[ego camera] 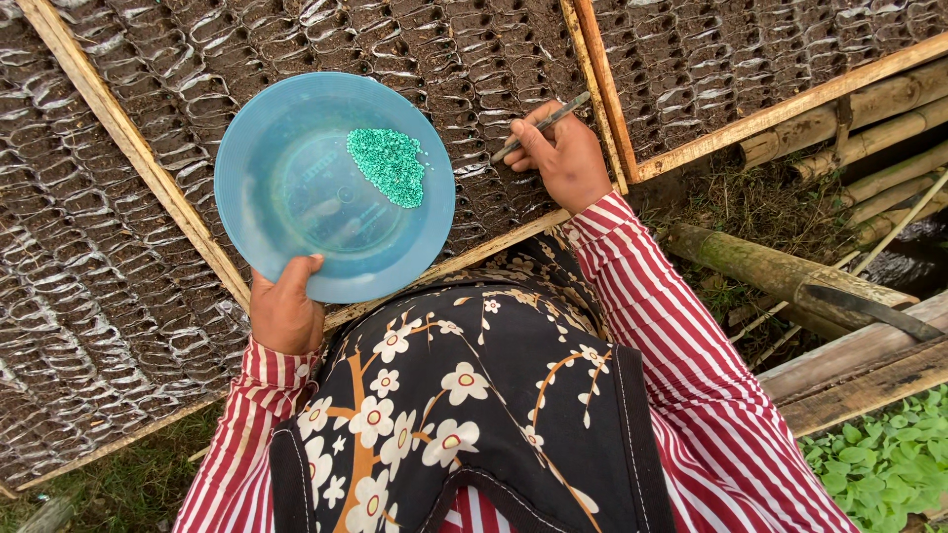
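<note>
My left hand (pixel 285 309) grips the near rim of a round, shallow blue plastic dish (pixel 296 207) and holds it level over the seedling trays. A small heap of green coated seeds (pixel 389 164) lies right of the dish's middle. My right hand (pixel 563 153) pinches a thin grey stick (pixel 545 122) like a pen. The stick's tip rests on the soil cells (pixel 474 89) of the middle tray, just right of the dish. Both forearms are in red-and-white striped sleeves.
Rows of soil-filled plastic cells (pixel 109 276) fill wooden-framed beds (pixel 148 168), with another bed (pixel 731 59) at the upper right. Bamboo poles (pixel 780 271) and wooden planks (pixel 859 375) lie to the right, above grass and green leafy plants (pixel 889 464).
</note>
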